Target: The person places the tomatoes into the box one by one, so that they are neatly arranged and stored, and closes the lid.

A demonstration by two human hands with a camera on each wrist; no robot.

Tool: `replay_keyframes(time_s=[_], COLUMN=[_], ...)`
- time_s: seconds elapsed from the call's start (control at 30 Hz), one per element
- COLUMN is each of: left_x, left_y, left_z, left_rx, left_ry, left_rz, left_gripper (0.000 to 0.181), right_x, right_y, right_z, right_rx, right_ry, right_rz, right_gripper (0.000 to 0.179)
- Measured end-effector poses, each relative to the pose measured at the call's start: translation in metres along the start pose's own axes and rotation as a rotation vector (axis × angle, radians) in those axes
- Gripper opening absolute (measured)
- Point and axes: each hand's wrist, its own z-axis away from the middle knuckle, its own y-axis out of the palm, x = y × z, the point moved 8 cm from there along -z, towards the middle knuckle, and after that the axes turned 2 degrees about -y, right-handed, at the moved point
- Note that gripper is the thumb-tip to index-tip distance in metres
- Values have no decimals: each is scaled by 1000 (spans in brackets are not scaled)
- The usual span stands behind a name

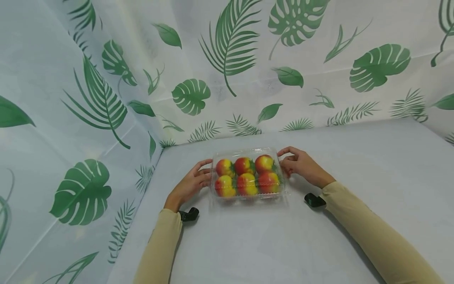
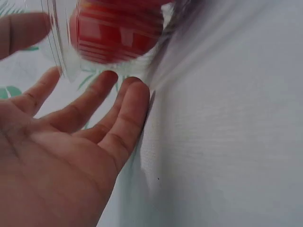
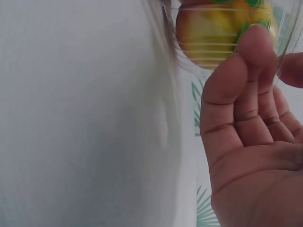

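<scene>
A clear plastic clamshell box [image 1: 230, 154] lies on the white-covered table, its lid down over several red-and-yellow fruits [image 1: 247, 184] in two rows. Along its left side is my left hand [image 1: 191, 183], fingers fairly straight and spread, with the fingertips at the wall. In the left wrist view a red fruit [image 2: 118, 35] shows through the plastic above those fingers. My right hand [image 1: 305, 165] is at the box's right side, index finger reaching to the far corner and the other fingers bent. The right wrist view has its fingertips close against the wall, before a yellowish fruit [image 3: 203, 38].
White sheeting with green leaf prints [image 1: 227, 43] hangs behind the table [image 1: 248, 244] and along its left side. A black wrist device [image 1: 189, 215] sits at the left cuff, and another black device [image 1: 314, 200] at the right cuff.
</scene>
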Motion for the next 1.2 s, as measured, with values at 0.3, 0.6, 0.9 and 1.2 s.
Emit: replay_keyframes(time_s=[0.3, 0.6, 0.9, 1.2], left_x=[-2, 1, 0, -5], left_y=[7, 21, 38, 48], left_z=[26, 55, 74, 80], left_rx=[5, -4, -59, -100], left_ry=[-76, -134, -215, -215], left_rz=[-165, -201, -138, -15], left_gripper=[76, 91, 62, 54], right_x=[4, 5, 5, 8], right_y=[3, 4, 4, 4], right_z=[2, 3, 2, 3], right_rx=[-57, -76, -80, -83], right_ry=[-17, -16, -8, -7], right_rz=[-34, -13, 7, 38], right_gripper=[33, 36, 36, 35])
